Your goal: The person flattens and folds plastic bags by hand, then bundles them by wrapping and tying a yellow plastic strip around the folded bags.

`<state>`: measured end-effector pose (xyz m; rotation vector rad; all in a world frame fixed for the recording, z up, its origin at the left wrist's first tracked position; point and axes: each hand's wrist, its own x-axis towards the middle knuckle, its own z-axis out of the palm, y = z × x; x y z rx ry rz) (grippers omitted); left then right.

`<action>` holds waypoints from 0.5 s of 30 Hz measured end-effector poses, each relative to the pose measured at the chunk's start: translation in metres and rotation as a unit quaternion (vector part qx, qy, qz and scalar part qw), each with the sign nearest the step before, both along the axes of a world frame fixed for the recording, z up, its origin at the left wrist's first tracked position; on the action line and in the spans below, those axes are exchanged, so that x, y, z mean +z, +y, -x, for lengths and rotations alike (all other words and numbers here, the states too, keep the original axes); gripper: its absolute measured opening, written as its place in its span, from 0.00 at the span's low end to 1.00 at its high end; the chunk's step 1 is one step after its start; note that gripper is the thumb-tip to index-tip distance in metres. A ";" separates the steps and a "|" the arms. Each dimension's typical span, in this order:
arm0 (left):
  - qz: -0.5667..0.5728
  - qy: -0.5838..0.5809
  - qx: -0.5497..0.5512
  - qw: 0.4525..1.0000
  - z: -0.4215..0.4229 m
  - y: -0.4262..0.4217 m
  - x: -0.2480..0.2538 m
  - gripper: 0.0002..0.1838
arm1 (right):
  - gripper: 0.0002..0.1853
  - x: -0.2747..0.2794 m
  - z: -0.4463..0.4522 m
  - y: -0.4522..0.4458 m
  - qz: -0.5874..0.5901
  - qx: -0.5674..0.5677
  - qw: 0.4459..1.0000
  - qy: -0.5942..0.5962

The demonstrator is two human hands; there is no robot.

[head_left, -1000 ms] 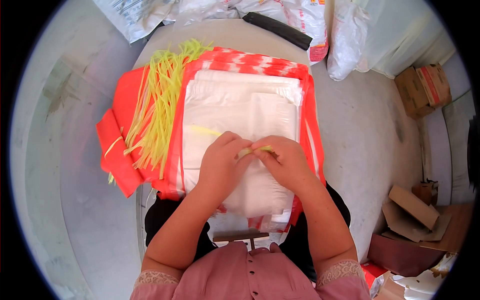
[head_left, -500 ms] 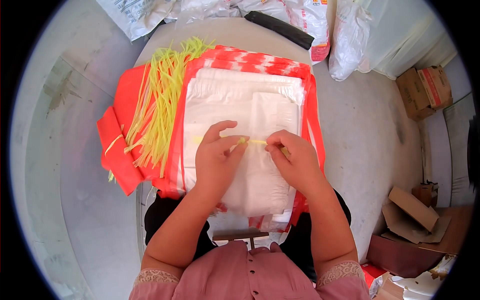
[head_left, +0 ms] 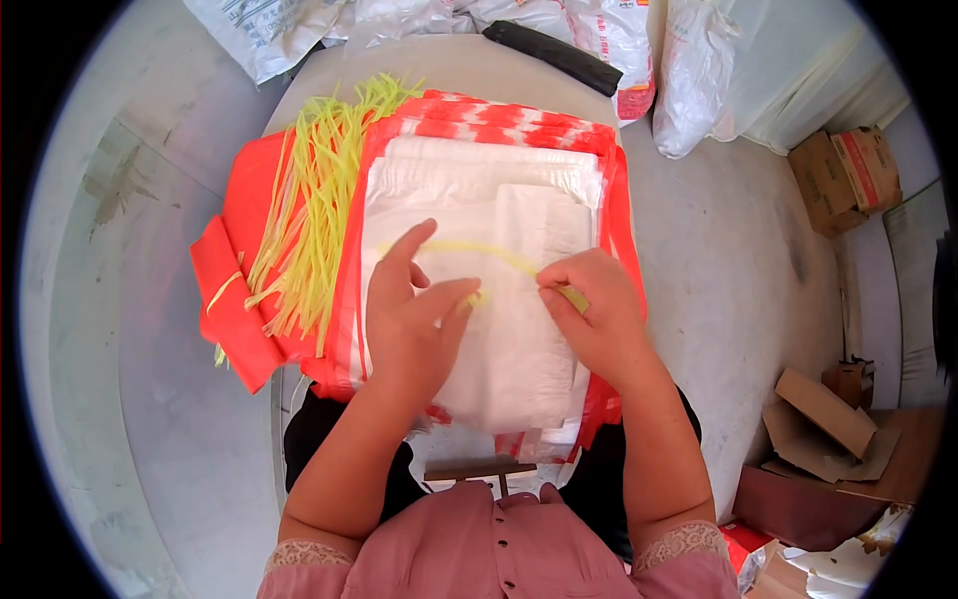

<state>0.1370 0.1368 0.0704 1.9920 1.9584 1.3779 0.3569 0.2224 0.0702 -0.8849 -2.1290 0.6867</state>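
Note:
A thin yellow plastic strip (head_left: 489, 248) arcs over the stack of white plastic bags (head_left: 449, 379). Pinched between thumb and fingers, its right part is in my right hand (head_left: 599, 309), with a yellow tail showing below the fingertips. My left hand (head_left: 409, 319) pinches a small blurred yellow piece at thumb and a fingertip, its index finger raised; whether this joins the arc I cannot tell. Red-and-white bags (head_left: 519, 125) lie under the white stack. Left of it, a bunch of loose yellow strips (head_left: 314, 215) rests on red bags (head_left: 254, 180).
A folded red bundle (head_left: 235, 309) tied with a yellow strip lies at the left. Across the table's far edge is a black roll (head_left: 554, 58), with filled white sacks (head_left: 689, 80) behind. Cardboard boxes (head_left: 843, 180) stand at the right, and an opened carton (head_left: 828, 429) below them.
The strip was stretched fairly straight between both hands; now it bows upward and away. My left hand has shifted left and slightly toward me. My right hand has barely moved.

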 end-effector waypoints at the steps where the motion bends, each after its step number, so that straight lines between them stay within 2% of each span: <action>1: -0.019 0.045 -0.006 0.999 -0.002 0.000 -0.002 0.16 | 0.09 0.000 0.003 -0.001 -0.022 0.007 1.000 -0.017; 2: -0.037 0.090 -0.012 0.995 -0.004 0.000 -0.003 0.17 | 0.10 0.001 0.007 -0.001 -0.044 0.014 0.998 -0.035; 5: -0.091 0.128 -0.010 0.988 -0.010 0.002 -0.006 0.16 | 0.12 0.004 0.017 -0.006 -0.069 0.032 0.996 -0.055; 11: -0.096 0.067 -0.043 0.992 -0.019 0.009 -0.004 0.14 | 0.11 -0.002 0.027 -0.010 -0.021 0.036 0.998 -0.051; 15: -0.077 0.027 -0.098 0.992 -0.016 0.016 -0.009 0.19 | 0.09 -0.010 0.027 -0.006 0.006 0.043 0.998 -0.053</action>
